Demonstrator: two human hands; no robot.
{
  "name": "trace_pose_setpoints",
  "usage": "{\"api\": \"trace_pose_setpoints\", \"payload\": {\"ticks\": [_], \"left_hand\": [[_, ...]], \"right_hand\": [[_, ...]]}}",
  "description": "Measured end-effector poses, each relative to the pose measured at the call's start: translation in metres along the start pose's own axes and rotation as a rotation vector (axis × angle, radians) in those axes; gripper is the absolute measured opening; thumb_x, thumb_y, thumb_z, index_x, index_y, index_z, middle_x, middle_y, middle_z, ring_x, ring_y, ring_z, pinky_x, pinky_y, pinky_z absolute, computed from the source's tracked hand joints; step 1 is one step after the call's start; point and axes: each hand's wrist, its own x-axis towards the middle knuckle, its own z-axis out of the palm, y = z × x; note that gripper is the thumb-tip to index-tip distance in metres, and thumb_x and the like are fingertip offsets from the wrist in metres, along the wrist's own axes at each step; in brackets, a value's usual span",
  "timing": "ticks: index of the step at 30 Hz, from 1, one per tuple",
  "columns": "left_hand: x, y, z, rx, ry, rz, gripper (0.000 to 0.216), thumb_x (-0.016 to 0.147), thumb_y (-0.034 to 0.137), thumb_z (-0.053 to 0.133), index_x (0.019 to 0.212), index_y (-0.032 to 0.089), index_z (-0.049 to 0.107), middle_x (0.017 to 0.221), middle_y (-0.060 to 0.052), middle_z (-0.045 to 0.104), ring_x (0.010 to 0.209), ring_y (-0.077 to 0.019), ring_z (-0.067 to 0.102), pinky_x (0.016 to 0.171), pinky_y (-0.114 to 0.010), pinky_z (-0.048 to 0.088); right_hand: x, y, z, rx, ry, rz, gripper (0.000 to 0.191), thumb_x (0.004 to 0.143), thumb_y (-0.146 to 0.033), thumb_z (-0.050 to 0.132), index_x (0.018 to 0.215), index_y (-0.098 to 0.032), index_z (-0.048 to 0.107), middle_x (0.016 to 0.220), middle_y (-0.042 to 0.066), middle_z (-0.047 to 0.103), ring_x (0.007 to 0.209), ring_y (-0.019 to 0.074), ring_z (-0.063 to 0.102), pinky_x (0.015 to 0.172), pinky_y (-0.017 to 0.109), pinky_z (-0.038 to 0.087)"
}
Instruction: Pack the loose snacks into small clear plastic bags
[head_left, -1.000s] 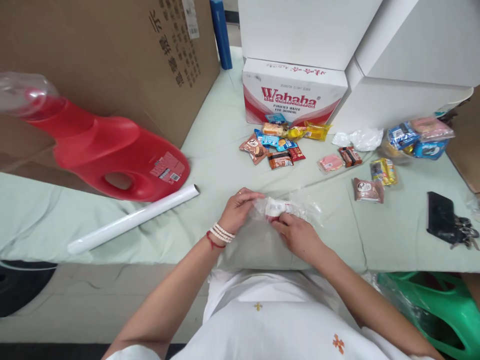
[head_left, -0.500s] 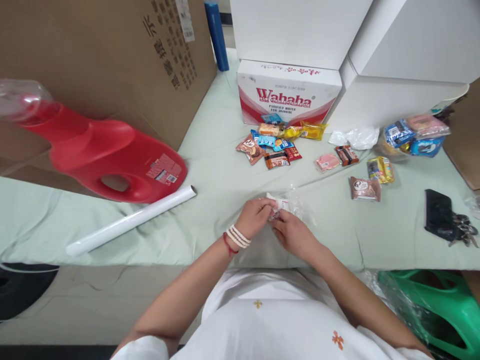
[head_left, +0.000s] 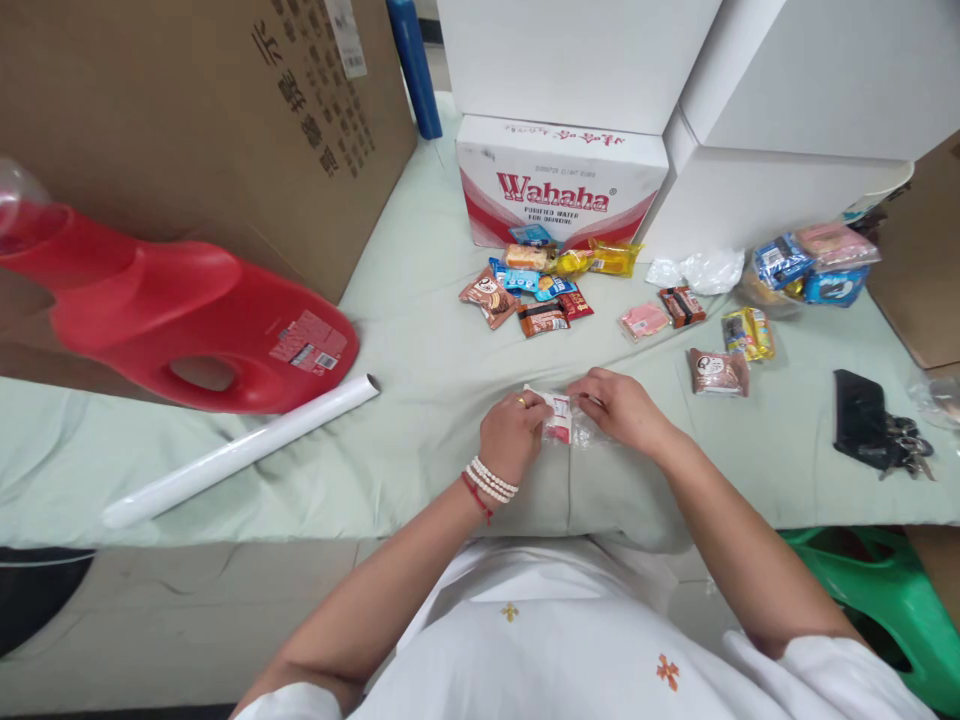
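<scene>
My left hand is closed on a small white-and-red packet just above the front part of the cloth. Clear crinkled plastic extends from the packet's right side. The fingertips of my right hand pinch at its upper edge, close to the packet. Beyond my hands lies a pile of wrapped snacks, among them a brown round-print snack and a yellow-wrapped snack. To the right are a pink snack packet, a brown snack bar and another brown snack.
A red jug and a white tube lie on the left beside a large cardboard box. The Wahaha carton stands at the back. A filled clear bag, a phone and keys are on the right.
My right hand has moved right and slightly up, away from my left hand, and more of the packet's white-and-red face shows. The view has shifted slightly.
</scene>
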Motion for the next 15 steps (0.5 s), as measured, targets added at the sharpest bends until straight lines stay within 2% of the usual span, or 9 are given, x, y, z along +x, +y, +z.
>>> {"api": "trace_pose_setpoints", "payload": {"ticks": [2, 5, 7, 9, 11, 13, 15], "left_hand": [[0.0, 0.002, 0.002, -0.016, 0.024, -0.02, 0.03, 0.093, 0.01, 0.054, 0.107, 0.025, 0.076, 0.108, -0.006, 0.077, 0.099, -0.0245, 0.068, 0.079, -0.036, 0.048], [0.0, 0.001, 0.007, -0.088, 0.067, -0.078, 0.03, 0.094, 0.012, 0.053, 0.116, 0.023, 0.07, 0.11, -0.007, 0.075, 0.102, -0.025, 0.068, 0.082, -0.037, 0.047], [0.001, -0.001, 0.009, -0.155, 0.086, -0.114, 0.03, 0.091, 0.013, 0.056, 0.117, 0.022, 0.066, 0.107, -0.006, 0.076, 0.1, -0.0248, 0.068, 0.085, -0.038, 0.047], [0.003, -0.002, 0.01, -0.193, 0.102, -0.134, 0.029, 0.088, 0.014, 0.06, 0.116, 0.022, 0.065, 0.099, -0.004, 0.075, 0.097, -0.025, 0.066, 0.088, -0.039, 0.047], [0.006, -0.003, 0.01, -0.182, 0.129, -0.151, 0.029, 0.084, 0.021, 0.067, 0.114, 0.021, 0.064, 0.101, -0.006, 0.073, 0.1, -0.0269, 0.063, 0.092, -0.041, 0.047], [0.009, -0.002, 0.009, -0.141, 0.15, -0.211, 0.042, 0.079, 0.029, 0.075, 0.119, 0.02, 0.063, 0.115, -0.011, 0.069, 0.109, -0.0308, 0.059, 0.097, -0.044, 0.047], [0.011, -0.002, 0.007, -0.098, 0.129, -0.296, 0.053, 0.075, 0.037, 0.08, 0.121, 0.019, 0.062, 0.127, -0.015, 0.063, 0.119, -0.0359, 0.055, 0.099, -0.049, 0.046]], "right_hand": [[-0.031, 0.001, 0.009, 0.01, 0.079, -0.025, 0.027, 0.102, -0.022, 0.051, 0.112, -0.023, 0.076, 0.104, 0.007, 0.072, 0.094, 0.0211, 0.069, 0.081, 0.03, 0.05], [-0.076, 0.005, 0.025, 0.054, 0.051, 0.043, 0.029, 0.104, -0.027, 0.048, 0.119, -0.025, 0.073, 0.109, 0.007, 0.074, 0.095, 0.0216, 0.07, 0.081, 0.032, 0.053], [-0.092, 0.01, 0.034, 0.114, 0.047, 0.124, 0.029, 0.104, -0.033, 0.049, 0.122, -0.025, 0.071, 0.112, 0.006, 0.075, 0.096, 0.0228, 0.072, 0.082, 0.033, 0.054], [-0.094, 0.013, 0.036, 0.165, 0.152, 0.221, 0.032, 0.105, -0.041, 0.049, 0.115, -0.024, 0.073, 0.105, 0.006, 0.075, 0.092, 0.0233, 0.071, 0.083, 0.034, 0.055], [-0.083, 0.015, 0.032, 0.122, 0.326, 0.324, 0.036, 0.104, -0.047, 0.049, 0.114, -0.023, 0.074, 0.102, 0.008, 0.073, 0.091, 0.0243, 0.069, 0.084, 0.036, 0.055], [-0.066, 0.017, 0.028, -0.022, 0.438, 0.405, 0.043, 0.098, -0.05, 0.059, 0.128, -0.021, 0.069, 0.114, 0.014, 0.069, 0.102, 0.0293, 0.066, 0.09, 0.042, 0.054], [-0.05, 0.018, 0.028, -0.153, 0.394, 0.439, 0.057, 0.089, -0.046, 0.071, 0.138, -0.019, 0.064, 0.134, 0.02, 0.06, 0.121, 0.0373, 0.056, 0.098, 0.052, 0.051]]}}
